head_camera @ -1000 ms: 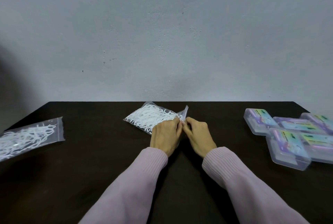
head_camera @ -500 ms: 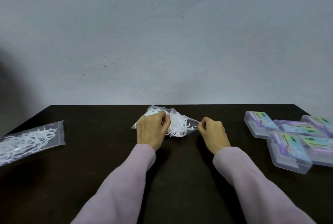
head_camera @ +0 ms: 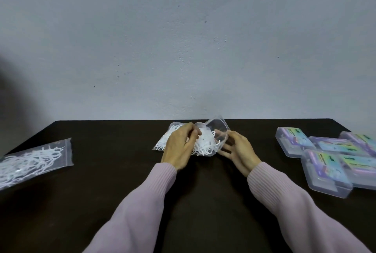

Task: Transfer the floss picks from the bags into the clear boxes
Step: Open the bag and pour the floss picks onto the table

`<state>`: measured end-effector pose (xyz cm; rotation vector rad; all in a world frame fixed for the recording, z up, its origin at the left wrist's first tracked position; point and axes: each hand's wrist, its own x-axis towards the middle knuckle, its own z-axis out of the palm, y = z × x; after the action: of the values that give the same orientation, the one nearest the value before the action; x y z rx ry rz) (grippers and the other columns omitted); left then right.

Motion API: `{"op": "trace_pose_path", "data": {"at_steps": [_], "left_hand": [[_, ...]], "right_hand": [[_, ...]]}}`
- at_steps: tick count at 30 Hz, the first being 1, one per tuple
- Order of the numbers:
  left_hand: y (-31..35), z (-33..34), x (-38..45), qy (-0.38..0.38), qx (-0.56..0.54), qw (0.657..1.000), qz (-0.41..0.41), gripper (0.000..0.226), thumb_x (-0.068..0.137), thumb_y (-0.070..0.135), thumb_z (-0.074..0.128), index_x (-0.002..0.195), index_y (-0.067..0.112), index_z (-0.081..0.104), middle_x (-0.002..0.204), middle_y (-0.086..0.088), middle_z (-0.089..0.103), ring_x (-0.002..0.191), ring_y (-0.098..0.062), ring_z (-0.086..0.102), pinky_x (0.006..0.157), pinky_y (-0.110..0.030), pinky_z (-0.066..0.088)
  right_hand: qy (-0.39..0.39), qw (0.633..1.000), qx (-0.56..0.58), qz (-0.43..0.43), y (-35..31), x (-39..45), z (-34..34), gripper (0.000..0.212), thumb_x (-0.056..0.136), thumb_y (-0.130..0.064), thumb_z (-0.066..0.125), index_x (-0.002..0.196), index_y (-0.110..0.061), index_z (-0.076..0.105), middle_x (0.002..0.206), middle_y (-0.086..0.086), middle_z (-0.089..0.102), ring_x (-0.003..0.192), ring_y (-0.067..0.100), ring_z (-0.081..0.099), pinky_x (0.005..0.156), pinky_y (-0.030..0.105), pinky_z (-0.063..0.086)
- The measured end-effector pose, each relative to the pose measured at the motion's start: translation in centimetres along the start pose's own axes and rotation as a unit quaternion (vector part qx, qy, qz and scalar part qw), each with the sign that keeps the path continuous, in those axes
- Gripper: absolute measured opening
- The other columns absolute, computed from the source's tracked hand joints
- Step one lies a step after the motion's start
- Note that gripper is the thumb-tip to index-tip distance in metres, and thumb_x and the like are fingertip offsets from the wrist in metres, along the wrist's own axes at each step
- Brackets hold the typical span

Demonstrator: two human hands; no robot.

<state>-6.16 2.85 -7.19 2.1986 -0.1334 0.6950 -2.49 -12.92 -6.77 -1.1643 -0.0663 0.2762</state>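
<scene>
The bag (head_camera: 200, 140) of floss picks lies mid-tabletop, its opened mouth turned right. The left hand (head_camera: 179, 147) grips its body; the right hand (head_camera: 237, 148) pinches the rim, other fingers loose. The clear boxes (head_camera: 325, 157) sit well apart, nearer the right hand.

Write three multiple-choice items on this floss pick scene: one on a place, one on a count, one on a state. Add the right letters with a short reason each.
1. Where does the flat clear zip bag of white floss picks lie on the dark table?
A. far left
B. beside the boxes
C. under a sleeve

2. How many clear plastic boxes with colourful labels show at right?
A. two
B. five
C. eight

3. What state is the middle clear bag, held by the left hand and right hand, in?
A. sealed flat
B. mouth pulled open
C. empty

Key: 1 A, it lies alone near the left edge. 2 B, five labelled lids can be counted. 3 B, its rim gapes between the hands, with picks inside.
</scene>
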Motion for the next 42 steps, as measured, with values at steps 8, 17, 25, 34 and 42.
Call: {"op": "trace_pose_path", "data": {"at_steps": [8,17,25,34,42], "left_hand": [[-0.6,-0.4,0.1,-0.146,0.182,0.972,-0.012,0.076,0.081,0.027,0.063,0.145,0.031,0.022,0.152,0.004,0.022,0.142,-0.015,0.012,0.116,-0.043,0.005],[-0.1,-0.8,0.9,-0.190,0.153,0.969,0.046,0.131,0.055,0.053,0.083,0.148,0.036,-0.008,0.157,0.009,-0.011,0.142,-0.008,-0.017,0.108,-0.049,-0.016],[-0.4,-0.4,0.7,-0.140,0.166,0.974,0.069,0.115,0.043,0.078,0.064,0.132,0.015,0.028,0.129,-0.004,0.036,0.126,-0.021,0.031,0.107,-0.053,0.032],[-1.5,-1.0,-0.2,-0.102,0.229,0.968,0.023,0.078,0.079,0.057,0.061,0.142,0.027,0.025,0.130,-0.001,0.036,0.122,-0.016,0.033,0.100,-0.030,0.033],[-2.6,-2.0,-0.3,-0.105,0.271,0.957,-0.013,0.094,0.069,0.076,0.047,0.146,0.027,0.023,0.135,-0.002,0.035,0.127,-0.018,0.030,0.111,-0.045,0.027]], "right_hand": [[0.013,0.997,0.080,0.021,-0.4,0.0,-1.0,0.023,0.099,-0.017,0.036,0.085,-0.012,0.052,0.098,0.008,0.068,0.090,0.026,0.064,0.078,0.042,0.051],[-0.054,0.987,0.125,0.087,-1.0,-0.2,-1.7,0.040,0.097,-0.024,0.031,0.125,-0.004,0.051,0.123,0.020,0.058,0.111,0.034,0.056,0.094,0.049,0.043],[-0.037,0.992,0.109,0.046,-1.3,-0.6,-1.0,0.034,0.100,-0.021,0.033,0.098,-0.004,0.062,0.090,0.014,0.071,0.083,0.026,0.066,0.080,0.044,0.051],[-0.045,0.991,0.109,0.057,-0.5,-0.4,-0.8,0.029,0.100,-0.029,0.035,0.110,-0.005,0.048,0.122,0.022,0.058,0.109,0.037,0.058,0.084,0.053,0.050],[-0.089,0.995,-0.049,0.003,0.3,-0.4,-0.2,0.022,0.094,0.001,0.044,0.097,-0.020,0.037,0.109,0.014,0.062,0.087,0.025,0.065,0.073,0.039,0.057]]}}
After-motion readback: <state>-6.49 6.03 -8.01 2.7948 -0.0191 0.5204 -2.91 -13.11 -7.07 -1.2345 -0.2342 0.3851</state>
